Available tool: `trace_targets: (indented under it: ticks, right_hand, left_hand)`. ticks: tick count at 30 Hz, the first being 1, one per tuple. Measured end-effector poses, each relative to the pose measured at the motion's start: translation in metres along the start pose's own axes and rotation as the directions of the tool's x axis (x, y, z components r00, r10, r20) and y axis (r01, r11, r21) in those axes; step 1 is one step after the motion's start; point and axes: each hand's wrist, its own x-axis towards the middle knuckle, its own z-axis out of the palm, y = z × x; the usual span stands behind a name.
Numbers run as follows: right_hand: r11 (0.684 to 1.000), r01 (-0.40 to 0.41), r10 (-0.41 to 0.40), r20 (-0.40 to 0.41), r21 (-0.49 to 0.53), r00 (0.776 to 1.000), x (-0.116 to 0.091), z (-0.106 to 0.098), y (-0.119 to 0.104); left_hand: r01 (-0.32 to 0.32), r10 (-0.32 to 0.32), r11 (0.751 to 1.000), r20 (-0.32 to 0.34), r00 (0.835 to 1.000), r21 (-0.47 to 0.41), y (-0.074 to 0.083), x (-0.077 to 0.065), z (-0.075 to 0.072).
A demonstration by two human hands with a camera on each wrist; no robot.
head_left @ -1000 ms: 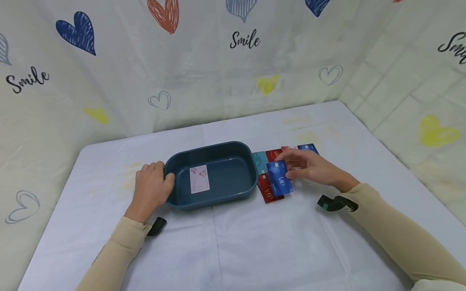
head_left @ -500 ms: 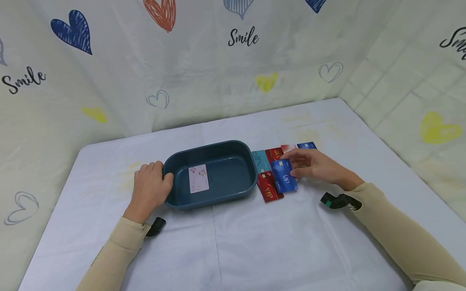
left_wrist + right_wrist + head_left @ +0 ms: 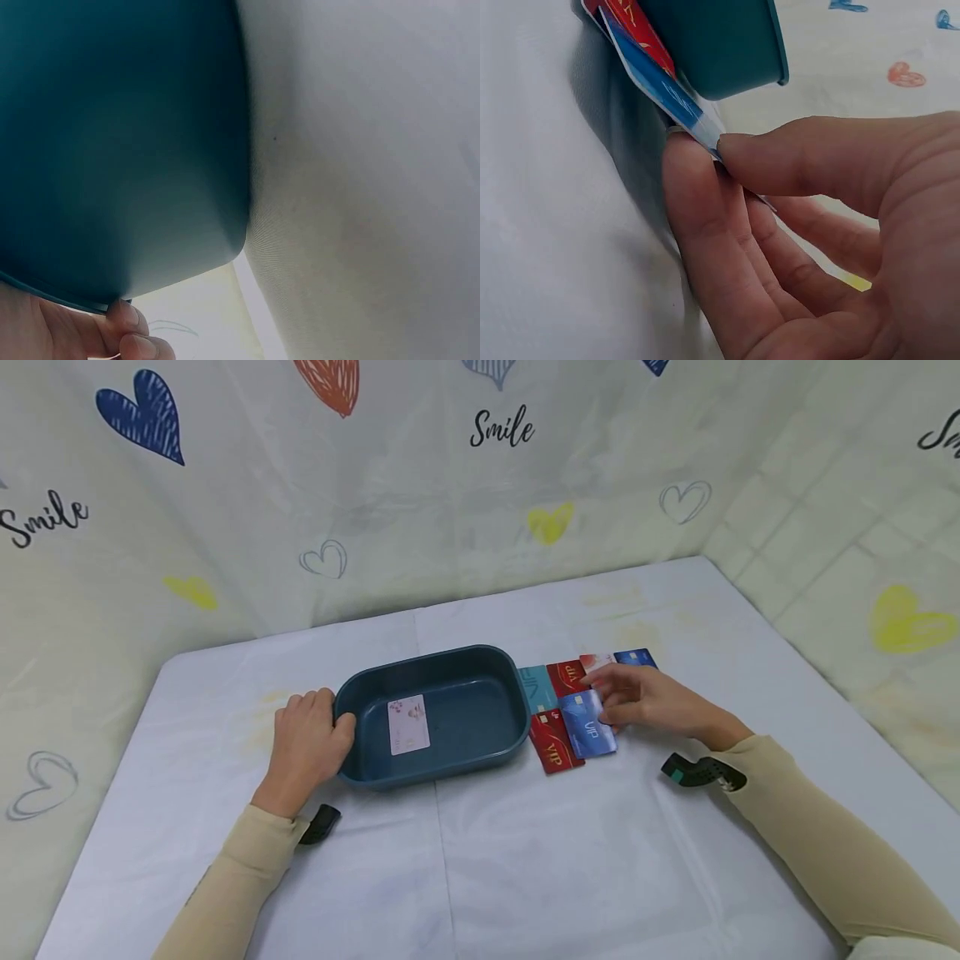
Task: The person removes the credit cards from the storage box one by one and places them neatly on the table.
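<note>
My left hand (image 3: pixel 309 739) grips the left rim of a dark teal plastic tub (image 3: pixel 468 714), its thumb over the edge and fingertips showing below the rim in the left wrist view. Flat inside the tub lies a pale pink flowered card (image 3: pixel 408 724). Right of the tub, my right hand (image 3: pixel 652 702) pinches a blue VIP card (image 3: pixel 588 724) by its right edge between thumb and fingers; in the right wrist view the card slants, close over the cloth. Beside it, a red VIP card (image 3: pixel 557 742) lies against the tub's right side.
Behind the blue card sits a row of cards: a teal card (image 3: pixel 537 687), a red card (image 3: pixel 566 677), a pinkish card (image 3: pixel 597 662) and another blue card (image 3: pixel 636 657). A white cloth (image 3: pixel 517 860) covers the table, and a curtain printed with hearts (image 3: pixel 420 485) hangs behind.
The blue VIP card in my right hand has shifted right and dropped lower, uncovering more of the red VIP card beside it. My left hand keeps its hold on the tub.
</note>
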Motion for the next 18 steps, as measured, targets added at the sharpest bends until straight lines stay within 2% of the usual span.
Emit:
trace_targets:
  ticks: [8, 18]
  right_hand:
    - [0.993, -0.061, 0.059, 0.028, 0.100, 0.998, -0.0009, -0.0011, -0.0006]
    - [0.991, -0.087, 0.087, 0.009, 0.097, 0.996, -0.0006, 0.0000, 0.0013]
  left_hand:
    - [0.004, -0.004, 1.000, 0.006, 1.000, -0.003, 0.0001, 0.0004, 0.0007]
    - [-0.005, 0.005, 1.000, 0.010, 1.000, -0.002, -0.0006, 0.0002, 0.0002]
